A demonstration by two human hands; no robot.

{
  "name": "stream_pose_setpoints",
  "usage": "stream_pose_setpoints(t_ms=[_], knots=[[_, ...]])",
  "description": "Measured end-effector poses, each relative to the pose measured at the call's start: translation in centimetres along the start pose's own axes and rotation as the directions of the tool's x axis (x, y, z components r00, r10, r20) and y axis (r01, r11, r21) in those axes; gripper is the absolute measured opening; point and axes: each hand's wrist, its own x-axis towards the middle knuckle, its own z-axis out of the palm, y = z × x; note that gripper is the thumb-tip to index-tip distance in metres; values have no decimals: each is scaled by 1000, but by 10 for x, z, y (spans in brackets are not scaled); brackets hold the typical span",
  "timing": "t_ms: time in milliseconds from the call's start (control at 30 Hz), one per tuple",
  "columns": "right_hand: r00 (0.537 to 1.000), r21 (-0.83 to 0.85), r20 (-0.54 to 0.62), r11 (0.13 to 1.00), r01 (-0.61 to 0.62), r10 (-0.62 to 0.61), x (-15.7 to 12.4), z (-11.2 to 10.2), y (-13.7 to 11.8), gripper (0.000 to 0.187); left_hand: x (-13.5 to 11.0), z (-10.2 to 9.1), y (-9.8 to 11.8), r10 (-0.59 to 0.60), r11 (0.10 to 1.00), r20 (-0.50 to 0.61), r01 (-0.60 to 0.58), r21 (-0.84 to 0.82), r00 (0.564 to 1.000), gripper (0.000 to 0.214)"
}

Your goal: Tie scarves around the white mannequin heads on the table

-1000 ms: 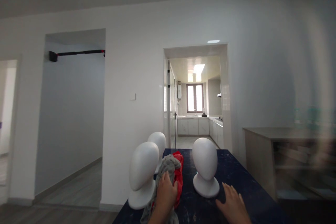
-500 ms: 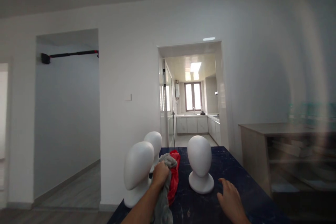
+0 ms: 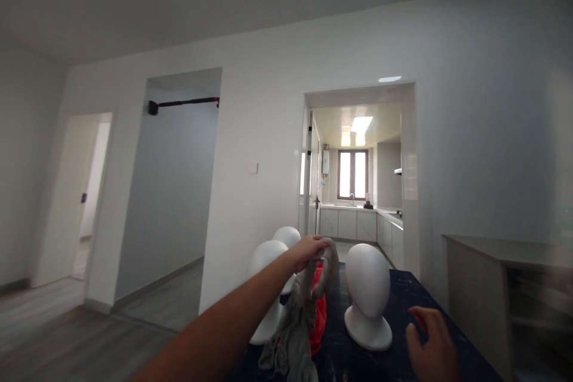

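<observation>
My left hand [image 3: 308,252] is closed on a grey scarf [image 3: 299,325], lifting it so that it hangs down in folds with a fringe at its lower end. Behind the scarf, partly hidden by it, lies a red cloth [image 3: 319,319] on the dark blue marbled table [image 3: 400,286]. One white mannequin head [image 3: 367,283] stands upright on its round base to the right of the scarf. My right hand [image 3: 432,343] is beside that head, apart from it, with thumb and fingers spread and nothing in them.
To the left stand two more white mannequin heads, a nearer one [image 3: 264,259] and a farther one [image 3: 289,234], partly covered by my left arm. A wooden shelf unit [image 3: 477,286] is beyond the table's right side. A doorway ahead opens on a kitchen.
My left hand has raised the grey scarf off the red cloth and moved up. My right hand stays open beside the right mannequin head. The view has turned left.
</observation>
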Motion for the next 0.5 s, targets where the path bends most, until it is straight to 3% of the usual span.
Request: stream_pose_setpoints(t_ms=[67,133,200,233,300,333,400,500], knots=[[984,139,177,988,-59,34,9,7,-51,25,-13,-2,18,-1,1000,113,2,-14,994,33],[948,304,319,944,-125,22,20,21,-102,46,-25,-1,33,-4,1000,243,6,-9,970,35],[938,414,343,889,-197,48,37,38,-144,79,-36,2,47,-11,999,356,-5,43,934,36],[926,440,369,862,-252,82,47,46,-159,87,-41,4,54,-10,995,395,-31,96,919,36],[886,473,447,807,-353,125,68,56,-178,75,-48,6,69,4,953,445,-139,270,895,35],[851,483,507,773,-410,135,80,58,-184,59,-51,6,76,17,900,457,-212,380,889,35],[769,493,627,701,-516,126,101,55,-189,29,-54,5,90,58,710,464,-364,604,884,34],[694,494,713,633,-596,97,127,42,-194,18,-56,4,108,186,287,445,-482,828,876,26]])
